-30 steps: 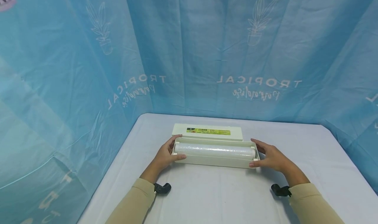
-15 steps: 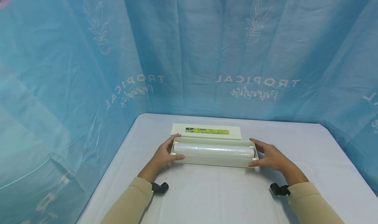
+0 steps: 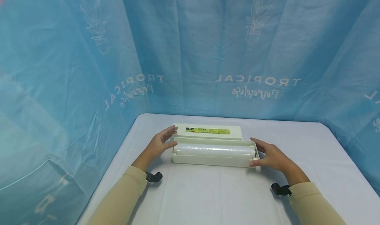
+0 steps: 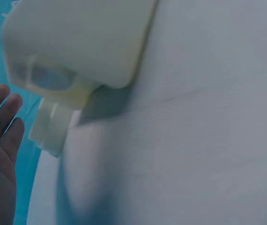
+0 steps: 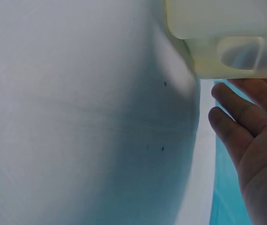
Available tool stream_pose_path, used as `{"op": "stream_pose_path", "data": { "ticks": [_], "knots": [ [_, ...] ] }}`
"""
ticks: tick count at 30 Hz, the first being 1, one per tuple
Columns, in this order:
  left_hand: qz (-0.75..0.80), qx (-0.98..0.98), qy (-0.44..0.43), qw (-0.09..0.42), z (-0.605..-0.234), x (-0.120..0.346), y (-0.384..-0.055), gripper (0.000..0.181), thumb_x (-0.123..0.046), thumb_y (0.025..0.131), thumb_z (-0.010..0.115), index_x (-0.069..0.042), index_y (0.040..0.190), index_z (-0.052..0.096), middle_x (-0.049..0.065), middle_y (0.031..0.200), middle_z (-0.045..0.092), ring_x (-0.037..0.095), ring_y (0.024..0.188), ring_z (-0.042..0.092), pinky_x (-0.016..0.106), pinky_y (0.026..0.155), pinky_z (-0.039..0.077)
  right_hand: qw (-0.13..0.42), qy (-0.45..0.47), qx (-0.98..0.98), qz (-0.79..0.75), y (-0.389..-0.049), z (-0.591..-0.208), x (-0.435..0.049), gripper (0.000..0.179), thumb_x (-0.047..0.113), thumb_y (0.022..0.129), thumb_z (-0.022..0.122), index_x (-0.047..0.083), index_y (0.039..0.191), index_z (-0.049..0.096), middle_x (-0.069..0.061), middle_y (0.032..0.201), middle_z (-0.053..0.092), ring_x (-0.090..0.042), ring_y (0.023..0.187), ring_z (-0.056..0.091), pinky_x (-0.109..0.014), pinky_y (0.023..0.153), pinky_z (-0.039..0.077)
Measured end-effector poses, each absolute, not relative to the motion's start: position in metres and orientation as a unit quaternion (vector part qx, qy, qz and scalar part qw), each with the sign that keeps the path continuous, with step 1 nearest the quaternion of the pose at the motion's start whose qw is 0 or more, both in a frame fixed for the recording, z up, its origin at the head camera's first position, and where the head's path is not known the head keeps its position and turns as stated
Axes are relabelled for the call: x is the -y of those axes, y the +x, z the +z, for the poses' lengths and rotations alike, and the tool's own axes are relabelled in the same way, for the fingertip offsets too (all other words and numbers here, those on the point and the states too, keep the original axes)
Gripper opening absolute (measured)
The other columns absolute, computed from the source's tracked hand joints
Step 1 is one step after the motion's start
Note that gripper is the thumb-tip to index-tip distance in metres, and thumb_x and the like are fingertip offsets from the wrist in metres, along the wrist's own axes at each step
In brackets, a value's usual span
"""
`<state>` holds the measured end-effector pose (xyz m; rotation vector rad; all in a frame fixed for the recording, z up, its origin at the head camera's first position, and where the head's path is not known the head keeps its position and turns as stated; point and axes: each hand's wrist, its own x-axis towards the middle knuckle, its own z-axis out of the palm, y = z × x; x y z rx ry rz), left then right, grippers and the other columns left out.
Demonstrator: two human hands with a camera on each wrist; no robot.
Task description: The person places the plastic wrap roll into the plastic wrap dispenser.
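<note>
A pale plastic wrap box (image 3: pixel 210 161) stands lidless on the table, with a clear, shiny roll of plastic wrap (image 3: pixel 215 150) lying inside. Its white lid (image 3: pixel 179 131), with a green-yellow label, lies just behind. My right hand (image 3: pixel 273 157) holds the box's right end, thumb on the front wall and fingers at the back corner. My left hand (image 3: pixel 157 146) is at the box's left end, thumb near the rim and fingertips close to the lid's left end. In the left wrist view its fingers (image 4: pixel 5 110) stretch out, apart from the box end (image 4: pixel 49 77).
A white cloth (image 3: pixel 190 198) covers the table. Blue printed curtains (image 3: pixel 196 53) hang behind it and along both sides. A black wrist camera (image 3: pixel 154 177) sits on the left wrist, and another black camera (image 3: pixel 280 189) on the right.
My left hand has let go of the box's left end and shifted left and back, towards the lid. My right hand keeps its hold; box and lid have stayed put.
</note>
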<state>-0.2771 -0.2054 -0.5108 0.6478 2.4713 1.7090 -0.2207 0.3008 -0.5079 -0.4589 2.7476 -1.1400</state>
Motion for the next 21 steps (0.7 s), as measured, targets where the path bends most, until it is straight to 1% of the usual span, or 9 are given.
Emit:
{"op": "stream_pose_path", "data": {
  "ticks": [2,4,7,9,14,17,21],
  "knots": [
    [0.541,-0.817,0.198,0.019,-0.506,0.208,-0.283,0.070,-0.023,0.103,0.073,-0.009,0.163,0.039,0.005,0.164,0.041,0.030,0.152,0.033,0.047,0.124,0.025,0.065,-0.154,-0.909,-0.382,-0.221,-0.508,-0.301,0.119,0.043,0.072,0.099,-0.001,0.162,0.034,-0.028,0.157,0.044,-0.050,0.144,0.040,-0.069,0.111,0.035],
    [0.522,-0.835,0.174,0.007,-0.503,0.211,-0.289,0.066,-0.033,0.105,0.070,-0.015,0.162,0.043,0.002,0.165,0.040,0.030,0.154,0.030,0.049,0.124,0.024,0.066,-0.154,-0.907,-0.386,-0.221,-0.508,-0.302,0.119,0.042,0.073,0.099,-0.001,0.163,0.034,-0.028,0.157,0.043,-0.049,0.144,0.040,-0.068,0.112,0.035],
    [0.502,-0.854,0.137,0.011,-0.502,0.211,-0.295,0.068,-0.045,0.103,0.069,-0.023,0.162,0.045,0.000,0.167,0.037,0.030,0.155,0.025,0.053,0.124,0.022,0.063,-0.156,-0.908,-0.384,-0.221,-0.508,-0.303,0.119,0.043,0.073,0.098,-0.001,0.163,0.034,-0.028,0.157,0.044,-0.050,0.144,0.040,-0.069,0.112,0.034],
    [0.489,-0.864,0.118,0.023,-0.503,0.210,-0.300,0.070,-0.049,0.101,0.070,-0.026,0.163,0.044,0.000,0.168,0.034,0.030,0.156,0.023,0.055,0.124,0.022,0.060,-0.156,-0.907,-0.387,-0.221,-0.508,-0.303,0.119,0.042,0.073,0.099,-0.002,0.163,0.033,-0.028,0.157,0.044,-0.049,0.144,0.040,-0.069,0.113,0.033],
    [0.459,-0.882,0.099,0.049,-0.504,0.208,-0.310,0.074,-0.045,0.101,0.071,-0.027,0.165,0.038,0.005,0.171,0.028,0.035,0.156,0.021,0.060,0.123,0.020,0.066,-0.156,-0.898,-0.405,-0.219,-0.509,-0.303,0.117,0.037,0.075,0.098,-0.001,0.163,0.032,-0.028,0.157,0.044,-0.050,0.143,0.041,-0.070,0.112,0.033],
    [0.439,-0.891,0.100,0.061,-0.503,0.207,-0.317,0.076,-0.040,0.101,0.071,-0.025,0.167,0.036,0.009,0.171,0.026,0.039,0.156,0.019,0.063,0.122,0.019,0.069,-0.157,-0.897,-0.408,-0.219,-0.511,-0.303,0.117,0.037,0.076,0.098,0.000,0.164,0.031,-0.027,0.156,0.045,-0.049,0.143,0.042,-0.071,0.111,0.034],
    [0.412,-0.903,0.100,0.071,-0.504,0.209,-0.327,0.080,-0.038,0.098,0.073,-0.025,0.167,0.034,0.011,0.171,0.026,0.040,0.156,0.019,0.065,0.121,0.019,0.070,-0.152,-0.899,-0.404,-0.218,-0.511,-0.303,0.118,0.039,0.075,0.098,0.001,0.164,0.031,-0.026,0.156,0.047,-0.049,0.142,0.043,-0.072,0.111,0.035]
  ]
}}
